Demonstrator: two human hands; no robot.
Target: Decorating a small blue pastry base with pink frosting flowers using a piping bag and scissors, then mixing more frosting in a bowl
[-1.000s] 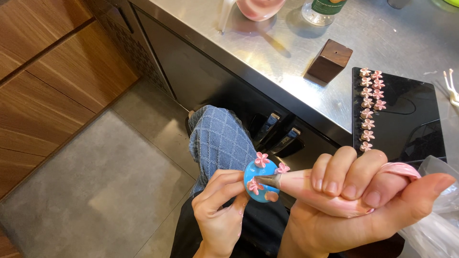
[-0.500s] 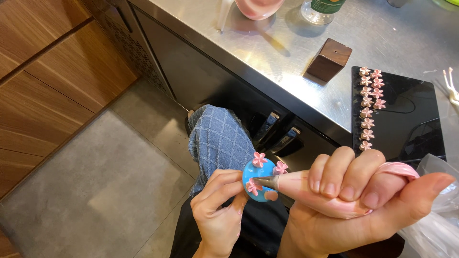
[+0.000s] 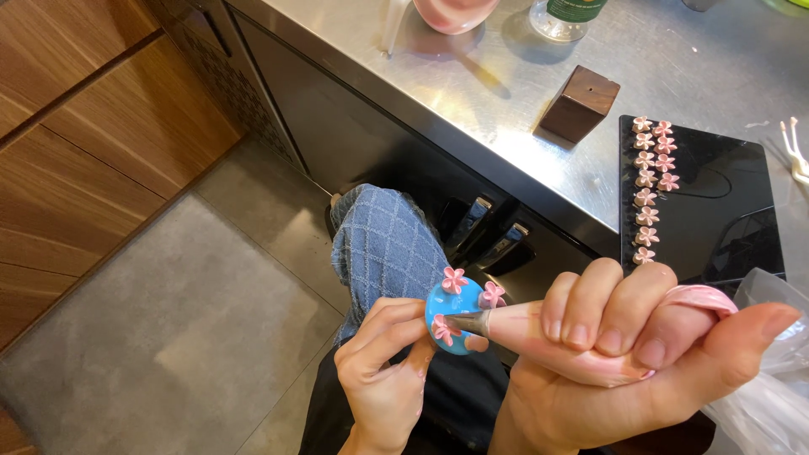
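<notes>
A small blue disc point(image 3: 455, 318) is held up in the left hand point(image 3: 383, 371), below the counter point(image 3: 522, 93) edge and above a knee in blue quilted cloth point(image 3: 383, 244). The left grip is closed on the disc, pinched from the left side by thumb and fingers. Three pink piped flowers are seen on the disc: one point(image 3: 453, 279) at the top, one point(image 3: 491, 294) at the upper right and one point(image 3: 444, 328) at the lower left.

A piping bag point(image 3: 590, 337) filled with pink icing is clasped in the right hand point(image 3: 624, 371), the right grip being wrapped tightly round it. Its metal tip point(image 3: 472, 322) is laid against the disc face, just beside the lower-left flower.

On the steel counter a black board point(image 3: 716, 211) is placed, with a column of finished pink flowers point(image 3: 649, 185) lined along its left edge. A dark wooden block point(image 3: 580, 104) stands just left of the board. At the far edge a pink bowl point(image 3: 455, 13) and a clear bottle point(image 3: 566, 17) are partly seen. Clear plastic point(image 3: 771, 388) is bunched at the lower right. The floor point(image 3: 185, 337) is grey tile, with wooden panels point(image 3: 84, 143) at the left.
</notes>
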